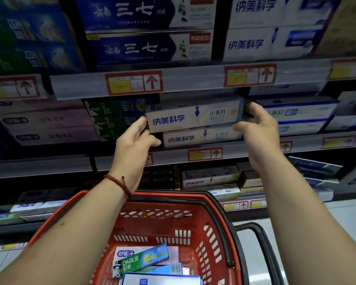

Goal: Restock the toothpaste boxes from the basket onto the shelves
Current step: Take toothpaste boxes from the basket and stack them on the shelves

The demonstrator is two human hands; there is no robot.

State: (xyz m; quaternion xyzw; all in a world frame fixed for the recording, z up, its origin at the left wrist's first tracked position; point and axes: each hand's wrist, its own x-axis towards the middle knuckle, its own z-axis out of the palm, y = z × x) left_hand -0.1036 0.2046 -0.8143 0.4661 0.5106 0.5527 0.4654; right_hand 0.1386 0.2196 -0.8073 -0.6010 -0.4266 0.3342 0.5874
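Toothpaste box (193,117), white with blue characters on its long face, is in the middle of the frame, at the height of the middle shelf (245,151). It lies lengthwise and a little tilted, its left end lower than its right end. Both hands hold it. The left hand (132,145) grasps the left end, with the thumb below the box and the other fingers hidden behind it. The right hand (257,128) grasps the right end, the thumb at the lower corner and the fingers curled around the end. Directly below it a second box of the same kind (199,137) lies on that shelf; whether the two touch, one cannot tell. To the left of them stand green boxes (111,118), blurred. On the left wrist there is a dark red bracelet (119,183).

At the bottom of the frame, between the forearms, is the red basket (162,225). Inside it lie a green DARLIE box (142,259) placed diagonally over a pale box (122,253), and near the lower edge a white box (162,279), only partly in view.
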